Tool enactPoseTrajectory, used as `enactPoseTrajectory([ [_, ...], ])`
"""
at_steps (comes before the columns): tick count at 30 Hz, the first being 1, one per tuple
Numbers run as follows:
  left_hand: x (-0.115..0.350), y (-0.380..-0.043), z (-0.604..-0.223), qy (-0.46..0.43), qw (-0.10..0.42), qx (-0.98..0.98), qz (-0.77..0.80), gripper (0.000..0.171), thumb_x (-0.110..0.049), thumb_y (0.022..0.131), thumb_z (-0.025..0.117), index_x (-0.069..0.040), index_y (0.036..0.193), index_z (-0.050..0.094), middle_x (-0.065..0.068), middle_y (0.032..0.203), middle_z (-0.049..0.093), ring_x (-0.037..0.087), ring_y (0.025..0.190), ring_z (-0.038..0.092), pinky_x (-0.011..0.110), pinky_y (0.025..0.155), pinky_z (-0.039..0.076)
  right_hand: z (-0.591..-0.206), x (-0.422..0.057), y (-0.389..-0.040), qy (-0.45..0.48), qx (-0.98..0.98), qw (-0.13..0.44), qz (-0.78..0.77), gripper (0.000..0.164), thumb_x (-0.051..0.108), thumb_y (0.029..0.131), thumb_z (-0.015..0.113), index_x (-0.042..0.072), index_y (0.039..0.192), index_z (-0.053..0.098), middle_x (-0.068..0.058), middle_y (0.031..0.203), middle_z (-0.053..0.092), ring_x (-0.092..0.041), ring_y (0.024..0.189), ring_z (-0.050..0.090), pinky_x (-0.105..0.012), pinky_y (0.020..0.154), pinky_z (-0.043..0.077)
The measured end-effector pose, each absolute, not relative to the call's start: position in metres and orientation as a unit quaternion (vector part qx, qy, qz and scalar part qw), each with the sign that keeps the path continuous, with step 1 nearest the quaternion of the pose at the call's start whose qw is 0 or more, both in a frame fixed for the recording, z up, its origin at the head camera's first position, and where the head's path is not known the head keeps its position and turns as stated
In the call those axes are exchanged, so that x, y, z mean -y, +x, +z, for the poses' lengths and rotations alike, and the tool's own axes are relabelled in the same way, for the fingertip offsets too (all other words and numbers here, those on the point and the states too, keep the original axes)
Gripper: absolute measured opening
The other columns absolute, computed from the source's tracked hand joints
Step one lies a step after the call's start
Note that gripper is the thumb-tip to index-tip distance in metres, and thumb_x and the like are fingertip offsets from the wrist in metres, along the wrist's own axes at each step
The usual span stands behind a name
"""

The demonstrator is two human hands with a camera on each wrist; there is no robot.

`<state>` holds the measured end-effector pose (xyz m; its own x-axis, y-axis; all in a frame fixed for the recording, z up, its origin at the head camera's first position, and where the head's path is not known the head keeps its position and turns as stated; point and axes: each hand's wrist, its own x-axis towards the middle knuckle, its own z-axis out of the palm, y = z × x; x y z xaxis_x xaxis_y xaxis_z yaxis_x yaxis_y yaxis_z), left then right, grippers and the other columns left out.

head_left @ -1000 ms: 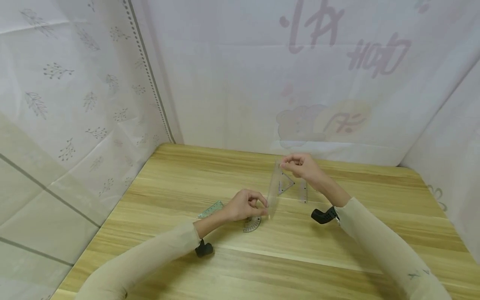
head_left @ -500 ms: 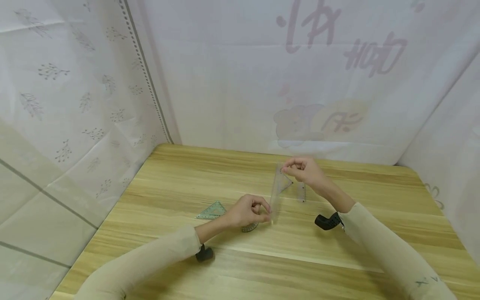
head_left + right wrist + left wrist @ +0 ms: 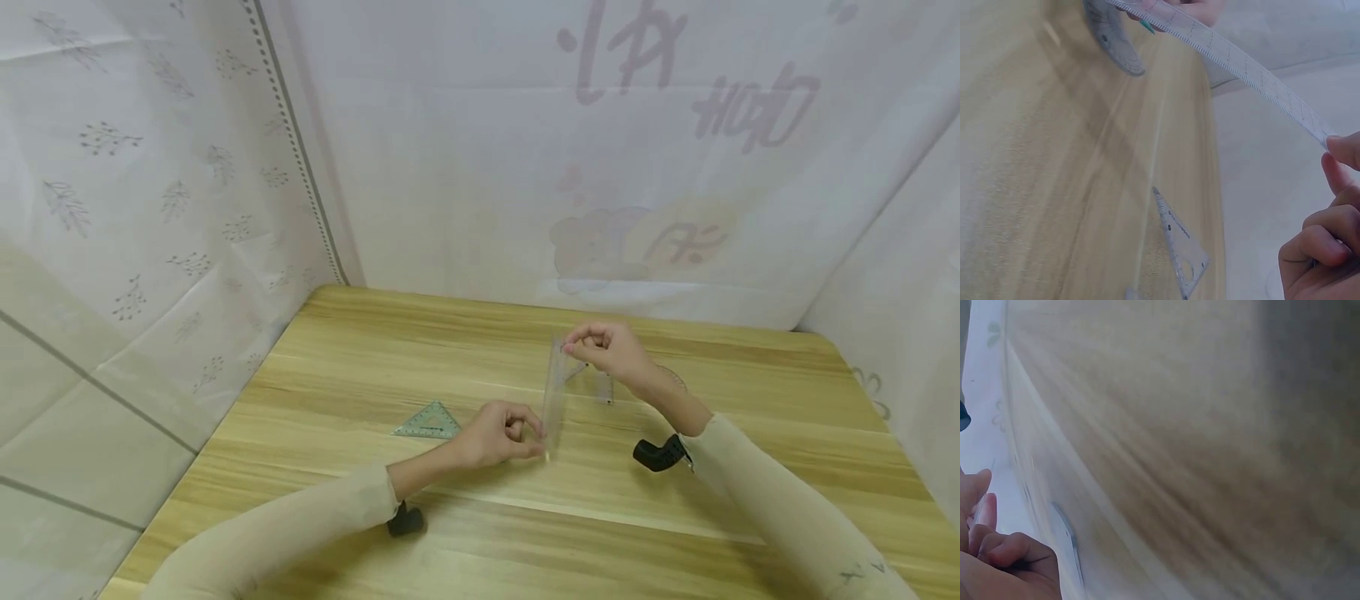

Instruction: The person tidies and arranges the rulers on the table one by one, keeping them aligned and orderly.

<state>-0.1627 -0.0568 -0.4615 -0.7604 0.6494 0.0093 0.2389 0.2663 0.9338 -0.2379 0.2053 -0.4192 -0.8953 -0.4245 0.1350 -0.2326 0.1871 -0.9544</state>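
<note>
A long clear ruler [image 3: 554, 396] is held in the air over the table, running away from the person. My left hand [image 3: 497, 433] pinches its near end between thumb and finger. At the far end my right hand [image 3: 611, 350] pinches it the same way, and the right wrist view shows thumb and finger on that tip, the other fingers curled. Below the ruler lies a clear set square [image 3: 1182, 247], partly covered by ruler and hand in the head view. A clear protractor [image 3: 1113, 40] lies near the left hand, which hides it from the head view.
A green set square [image 3: 427, 422] lies left of the left hand. Beside the clear set square is a short clear ruler [image 3: 605, 387]. A faint curved clear edge [image 3: 672, 377] shows behind the right wrist. White printed curtains [image 3: 450, 167] hang behind the wooden table [image 3: 360, 333].
Both hands have moved a little toward the person, carrying the ruler with them. The green set square shows more fully, while the protractor has gone behind the left hand in the head view.
</note>
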Motion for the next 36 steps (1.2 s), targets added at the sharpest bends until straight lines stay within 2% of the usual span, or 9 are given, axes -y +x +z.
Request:
enactPoseTrajectory([
  [3, 0.055, -0.159, -0.462, 0.284, 0.193, -0.776, 0.530, 0.015, -0.002, 0.088, 0.080, -0.002, 0.101, 0.073, -0.006, 0.057, 0.040, 0.005, 0.049, 0.035, 0.020, 0.051, 0.036, -0.420, -0.206, -0.234, -0.219, -0.767, 0.077, -0.599, 0.017, 0.011, 0.098, 0.070, -0.004, 0.106, 0.071, 0.000, 0.057, 0.034, -0.014, 0.047, 0.025, -0.027, 0.049, 0.029],
  [10, 0.052, -0.151, -0.462, 0.287, 0.191, -0.775, 0.530, 0.015, -0.002, 0.086, 0.081, -0.001, 0.099, 0.074, -0.006, 0.055, 0.039, 0.005, 0.048, 0.033, 0.020, 0.052, 0.036, -0.421, -0.206, -0.226, -0.207, -0.787, 0.079, -0.576, 0.017, 0.017, 0.098, 0.072, 0.002, 0.106, 0.072, -0.001, 0.060, 0.034, -0.013, 0.049, 0.026, -0.028, 0.053, 0.032],
  [16, 0.053, -0.147, -0.465, 0.291, 0.179, -0.785, 0.517, 0.014, -0.003, 0.085, 0.083, -0.005, 0.096, 0.075, -0.006, 0.055, 0.038, 0.004, 0.049, 0.034, 0.020, 0.057, 0.037, -0.424, -0.207, -0.221, -0.207, -0.787, 0.083, -0.575, 0.015, 0.014, 0.098, 0.071, 0.001, 0.106, 0.072, -0.001, 0.060, 0.034, -0.012, 0.048, 0.025, -0.025, 0.047, 0.029],
  [21, 0.056, -0.145, -0.468, 0.293, 0.182, -0.782, 0.519, 0.014, -0.003, 0.085, 0.083, -0.006, 0.096, 0.075, -0.007, 0.056, 0.039, 0.005, 0.049, 0.035, 0.020, 0.059, 0.039, -0.426, -0.206, -0.219, -0.206, -0.783, 0.083, -0.581, 0.014, 0.013, 0.098, 0.071, 0.001, 0.105, 0.072, 0.000, 0.060, 0.034, -0.011, 0.048, 0.026, -0.025, 0.049, 0.030],
  [30, 0.056, -0.133, -0.465, 0.278, 0.155, -0.827, 0.464, 0.014, -0.005, 0.082, 0.086, -0.011, 0.087, 0.075, -0.008, 0.056, 0.045, 0.002, 0.049, 0.037, 0.018, 0.052, 0.035, -0.435, -0.206, -0.213, -0.192, -0.790, 0.092, -0.574, 0.014, 0.019, 0.096, 0.075, 0.007, 0.101, 0.074, 0.001, 0.059, 0.033, -0.011, 0.048, 0.023, -0.027, 0.049, 0.029],
  [36, 0.055, -0.123, -0.463, 0.268, 0.144, -0.860, 0.410, 0.016, -0.012, 0.079, 0.090, -0.012, 0.085, 0.075, -0.009, 0.057, 0.049, 0.002, 0.048, 0.039, 0.019, 0.049, 0.035, -0.443, -0.204, -0.209, -0.209, -0.789, 0.088, -0.571, 0.011, 0.015, 0.095, 0.075, 0.005, 0.099, 0.074, 0.001, 0.058, 0.037, -0.009, 0.047, 0.025, -0.025, 0.048, 0.029],
])
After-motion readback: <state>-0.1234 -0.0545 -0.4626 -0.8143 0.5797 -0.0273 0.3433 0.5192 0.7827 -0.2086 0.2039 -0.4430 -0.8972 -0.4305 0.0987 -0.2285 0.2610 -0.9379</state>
